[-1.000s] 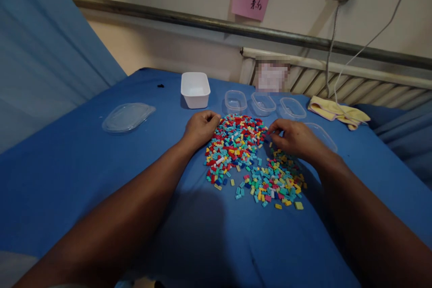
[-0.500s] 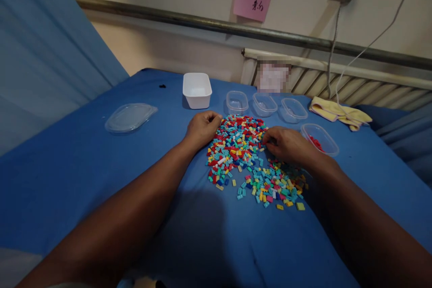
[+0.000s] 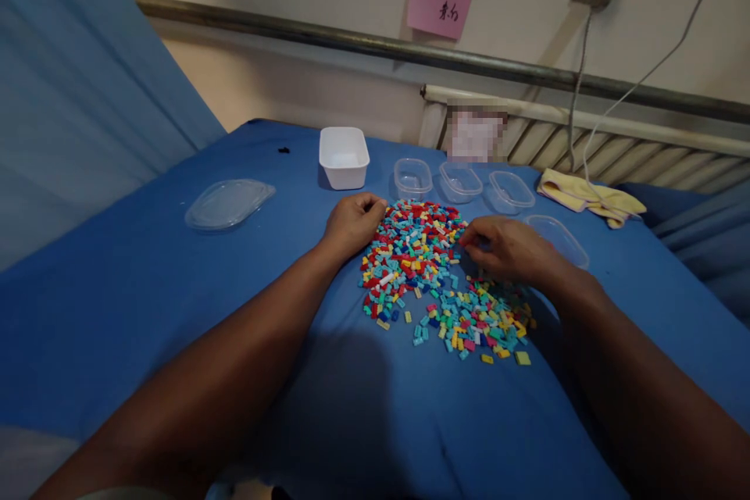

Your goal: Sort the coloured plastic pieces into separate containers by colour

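Note:
A heap of small toy building bricks [image 3: 410, 246] in red, turquoise, yellow, blue and green lies on the blue cloth [image 3: 246, 375]. A looser spread of bricks [image 3: 462, 320] reaches toward the front right. My left hand [image 3: 355, 223] rests at the heap's left edge, thumb and fingers closed; whatever is between them is hidden. Over the heap's right side, my right hand [image 3: 507, 250] has its fingers pinched, and a small red brick [image 3: 462, 240] shows at the tips. Behind that hand stands a clear tub [image 3: 559, 238], its inside partly hidden.
Three clear tubs [image 3: 460, 183] stand in a row behind the heap, with a white tub [image 3: 344, 158] to their left. A clear lid [image 3: 228, 203] lies on the left. At the back right are a yellow cloth [image 3: 586, 195] and a hanging cable [image 3: 644, 74].
My right hand has lifted and shifted slightly right, with red at its fingertips. The red bricks seen in the rightmost tub are now covered by it. My left hand stays put.

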`<state>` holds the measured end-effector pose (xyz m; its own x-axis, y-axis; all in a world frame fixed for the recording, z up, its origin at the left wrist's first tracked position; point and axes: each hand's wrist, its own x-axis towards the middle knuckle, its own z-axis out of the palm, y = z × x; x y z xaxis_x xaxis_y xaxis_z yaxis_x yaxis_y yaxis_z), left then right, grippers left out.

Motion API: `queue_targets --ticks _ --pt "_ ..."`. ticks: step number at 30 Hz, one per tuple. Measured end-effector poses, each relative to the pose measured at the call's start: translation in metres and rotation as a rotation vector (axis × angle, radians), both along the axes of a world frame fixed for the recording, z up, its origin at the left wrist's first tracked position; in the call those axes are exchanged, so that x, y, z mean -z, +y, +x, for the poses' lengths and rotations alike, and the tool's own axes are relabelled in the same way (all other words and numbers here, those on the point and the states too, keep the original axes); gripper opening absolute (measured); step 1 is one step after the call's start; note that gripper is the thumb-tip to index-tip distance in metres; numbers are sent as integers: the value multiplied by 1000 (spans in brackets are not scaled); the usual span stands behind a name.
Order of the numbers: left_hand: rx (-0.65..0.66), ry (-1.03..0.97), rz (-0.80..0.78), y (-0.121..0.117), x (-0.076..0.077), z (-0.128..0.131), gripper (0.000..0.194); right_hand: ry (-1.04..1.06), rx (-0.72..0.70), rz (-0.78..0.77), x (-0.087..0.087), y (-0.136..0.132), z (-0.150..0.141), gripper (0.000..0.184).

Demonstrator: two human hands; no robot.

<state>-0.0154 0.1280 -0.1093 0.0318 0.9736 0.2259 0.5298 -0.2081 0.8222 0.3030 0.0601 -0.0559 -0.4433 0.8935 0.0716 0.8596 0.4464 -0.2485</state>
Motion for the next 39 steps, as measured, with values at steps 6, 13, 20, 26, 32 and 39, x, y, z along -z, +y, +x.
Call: queue_targets --ticks 6,13,20,26,32,39 --pt "15 -1 13 0 1 -1 33 -36 333 144 -33 -3 67 15" --pt "-6 14 12 -1 -2 0 32 -243 440 59 -33 -4 107 9" --pt "-10 -9 4 -3 -5 2 33 31 -53 -5 -12 -8 -10 22" --pt "5 16 7 -2 -3 0 33 -61 -128 -70 7 -4 -29 24" --pt "-1 11 0 -2 -4 1 34 -65 -73 -160 -1 -7 -19 16" --pt "-18 17 -11 -3 -6 2 32 -55 -79 -145 -1 -9 -21 14"
